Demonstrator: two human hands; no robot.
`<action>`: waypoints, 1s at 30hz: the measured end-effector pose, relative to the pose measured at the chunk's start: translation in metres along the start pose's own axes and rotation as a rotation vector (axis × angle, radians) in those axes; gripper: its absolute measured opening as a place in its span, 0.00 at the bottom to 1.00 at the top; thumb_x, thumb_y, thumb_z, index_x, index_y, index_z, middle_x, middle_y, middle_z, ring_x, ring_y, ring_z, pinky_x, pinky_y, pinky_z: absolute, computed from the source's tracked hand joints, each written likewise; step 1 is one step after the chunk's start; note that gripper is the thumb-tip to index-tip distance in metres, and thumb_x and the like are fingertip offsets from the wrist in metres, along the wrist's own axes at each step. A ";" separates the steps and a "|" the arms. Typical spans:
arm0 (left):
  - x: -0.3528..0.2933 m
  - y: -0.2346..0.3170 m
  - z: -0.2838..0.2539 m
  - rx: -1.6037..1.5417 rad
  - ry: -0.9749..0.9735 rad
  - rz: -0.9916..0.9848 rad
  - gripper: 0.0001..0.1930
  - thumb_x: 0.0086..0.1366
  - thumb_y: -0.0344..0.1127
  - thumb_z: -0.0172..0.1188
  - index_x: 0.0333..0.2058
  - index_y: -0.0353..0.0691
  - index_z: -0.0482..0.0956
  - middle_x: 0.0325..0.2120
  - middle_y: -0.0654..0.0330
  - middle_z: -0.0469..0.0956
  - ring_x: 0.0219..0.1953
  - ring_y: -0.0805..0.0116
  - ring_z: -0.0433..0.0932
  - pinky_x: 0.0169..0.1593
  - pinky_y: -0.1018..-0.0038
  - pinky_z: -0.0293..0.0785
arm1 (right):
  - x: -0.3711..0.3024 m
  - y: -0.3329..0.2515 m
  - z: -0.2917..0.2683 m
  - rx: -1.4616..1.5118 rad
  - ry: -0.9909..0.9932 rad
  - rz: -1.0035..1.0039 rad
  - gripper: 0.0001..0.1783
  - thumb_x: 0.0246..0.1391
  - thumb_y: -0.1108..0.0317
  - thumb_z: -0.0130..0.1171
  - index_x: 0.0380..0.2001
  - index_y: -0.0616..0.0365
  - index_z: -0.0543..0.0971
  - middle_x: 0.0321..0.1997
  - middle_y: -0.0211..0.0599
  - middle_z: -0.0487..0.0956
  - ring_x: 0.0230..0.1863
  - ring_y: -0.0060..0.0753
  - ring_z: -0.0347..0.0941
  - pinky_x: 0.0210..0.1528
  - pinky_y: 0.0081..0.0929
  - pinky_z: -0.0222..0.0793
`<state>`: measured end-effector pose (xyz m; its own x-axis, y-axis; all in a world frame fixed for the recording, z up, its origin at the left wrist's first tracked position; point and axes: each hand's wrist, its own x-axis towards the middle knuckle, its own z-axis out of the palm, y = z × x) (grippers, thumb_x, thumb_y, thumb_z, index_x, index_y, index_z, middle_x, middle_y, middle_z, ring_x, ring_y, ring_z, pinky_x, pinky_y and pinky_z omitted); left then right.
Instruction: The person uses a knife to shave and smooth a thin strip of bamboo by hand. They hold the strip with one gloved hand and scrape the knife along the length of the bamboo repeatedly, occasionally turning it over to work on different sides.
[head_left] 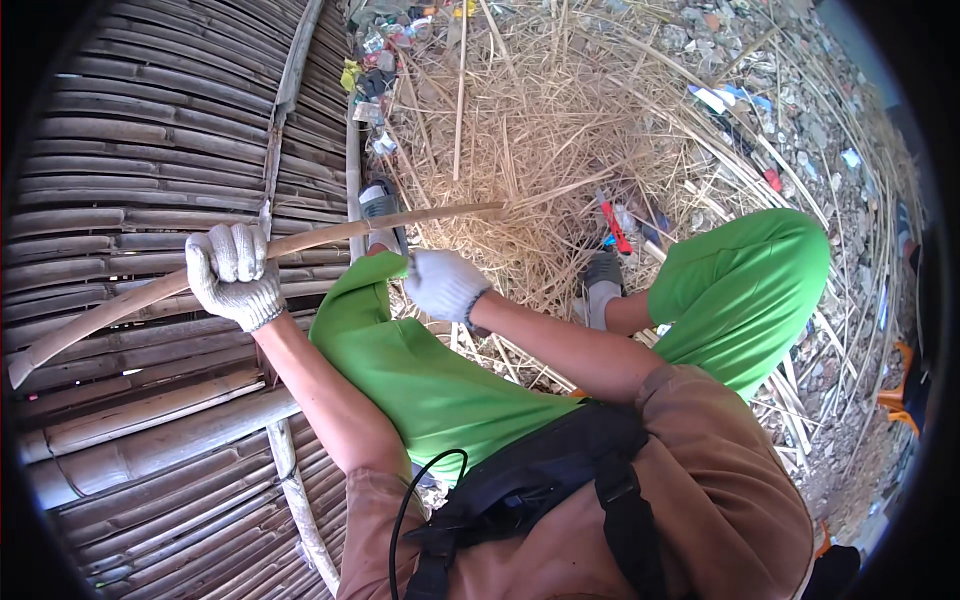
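A long, slightly curved bamboo strip (340, 231) is held in the left hand (235, 275), whose gloved fingers curl round it in a fist, with a length of it out on either side. Its long axis runs from the lower left, over the slatted bamboo panel (150, 185), up and rightward to a tip above the straw (540, 130), crossing in front of one grey shoe (380, 203). The left hand is the nearer, being the one on the strip; the gloved right hand (447, 287) sits just below the strip's right-hand part, apart from it, against the green trousers (450, 375) near the left knee. Whether its fingers pinch the cloth or merely rest there, I cannot tell. Beyond the legs, the ground carries loose straw and split lengths, which give way on the right to stony rubble (800, 110) with scraps of litter. A red-handled tool (614, 226) lies near the other shoe (603, 268). To the left, the panel's slats fill that side, with a thicker bamboo pole (170, 445) across its lower part. A black waist bag (540, 470) lies across the person's lap, and something orange (900, 395) shows at the far right, too cut off to identify.
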<state>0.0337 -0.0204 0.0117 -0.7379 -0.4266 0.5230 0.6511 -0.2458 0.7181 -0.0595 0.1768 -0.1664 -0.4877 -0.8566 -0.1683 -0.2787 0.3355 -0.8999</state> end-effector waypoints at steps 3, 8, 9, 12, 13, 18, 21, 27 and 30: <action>-0.009 0.007 0.000 -0.015 -0.074 -0.007 0.21 0.79 0.38 0.52 0.22 0.51 0.62 0.13 0.71 0.59 0.14 0.76 0.57 0.26 0.73 0.57 | -0.004 0.007 0.004 -0.054 -0.020 0.015 0.20 0.62 0.58 0.54 0.40 0.67 0.84 0.38 0.61 0.86 0.43 0.63 0.84 0.51 0.52 0.80; 0.006 -0.001 -0.003 -0.084 -0.279 -0.049 0.16 0.74 0.34 0.59 0.25 0.51 0.66 0.14 0.72 0.61 0.15 0.76 0.60 0.23 0.74 0.60 | 0.002 0.196 -0.003 -0.426 -0.124 0.098 0.21 0.62 0.57 0.56 0.51 0.55 0.87 0.44 0.55 0.88 0.47 0.55 0.87 0.52 0.49 0.82; 0.010 -0.002 -0.003 -0.102 -0.325 -0.062 0.16 0.73 0.33 0.59 0.25 0.51 0.66 0.14 0.72 0.62 0.15 0.76 0.61 0.23 0.74 0.60 | 0.005 0.207 -0.012 -0.536 -0.197 0.046 0.22 0.62 0.57 0.56 0.53 0.55 0.86 0.45 0.55 0.88 0.47 0.54 0.87 0.52 0.49 0.82; -0.011 0.000 -0.010 -0.089 -0.214 -0.054 0.15 0.70 0.32 0.61 0.26 0.52 0.66 0.14 0.72 0.64 0.14 0.77 0.62 0.24 0.74 0.58 | 0.005 0.166 0.009 -0.451 -0.388 0.223 0.23 0.62 0.58 0.55 0.52 0.61 0.86 0.46 0.59 0.87 0.47 0.54 0.87 0.53 0.49 0.82; -0.015 0.009 -0.015 -0.098 -0.235 -0.069 0.14 0.70 0.32 0.61 0.26 0.51 0.66 0.15 0.72 0.64 0.14 0.77 0.61 0.24 0.74 0.58 | 0.005 0.116 0.004 0.002 -0.185 0.479 0.22 0.62 0.58 0.55 0.50 0.63 0.86 0.46 0.60 0.87 0.46 0.55 0.87 0.52 0.50 0.82; -0.021 0.026 -0.011 -0.058 -0.206 -0.093 0.15 0.71 0.33 0.61 0.26 0.50 0.65 0.16 0.71 0.63 0.16 0.76 0.61 0.25 0.75 0.58 | 0.005 0.065 0.022 -0.180 -0.087 0.214 0.22 0.62 0.55 0.55 0.44 0.63 0.85 0.43 0.61 0.86 0.46 0.58 0.86 0.52 0.51 0.81; 0.023 -0.054 0.020 -0.089 -0.086 -0.006 0.16 0.71 0.37 0.63 0.25 0.48 0.66 0.17 0.69 0.62 0.19 0.74 0.61 0.26 0.73 0.59 | 0.003 0.292 0.025 -0.489 0.177 0.071 0.22 0.64 0.58 0.52 0.45 0.65 0.86 0.38 0.60 0.86 0.41 0.58 0.86 0.47 0.53 0.80; -0.025 -0.123 -0.004 0.856 0.549 -0.331 0.12 0.76 0.43 0.59 0.45 0.41 0.76 0.33 0.62 0.79 0.35 0.69 0.78 0.44 0.67 0.78 | -0.014 0.191 0.011 0.082 0.004 0.507 0.25 0.64 0.53 0.54 0.47 0.67 0.85 0.33 0.61 0.86 0.37 0.57 0.86 0.41 0.45 0.81; 0.017 -0.136 0.024 0.656 0.466 -0.113 0.11 0.76 0.41 0.59 0.47 0.39 0.76 0.27 0.64 0.72 0.25 0.75 0.70 0.30 0.72 0.74 | -0.008 0.102 -0.042 0.170 0.256 0.255 0.25 0.65 0.54 0.56 0.48 0.67 0.84 0.31 0.54 0.86 0.30 0.52 0.85 0.36 0.43 0.80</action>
<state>-0.0717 0.0262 -0.0660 -0.5488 -0.7839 0.2903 0.2335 0.1897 0.9537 -0.1192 0.2346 -0.2402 -0.7199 -0.6216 -0.3088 0.0087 0.4368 -0.8995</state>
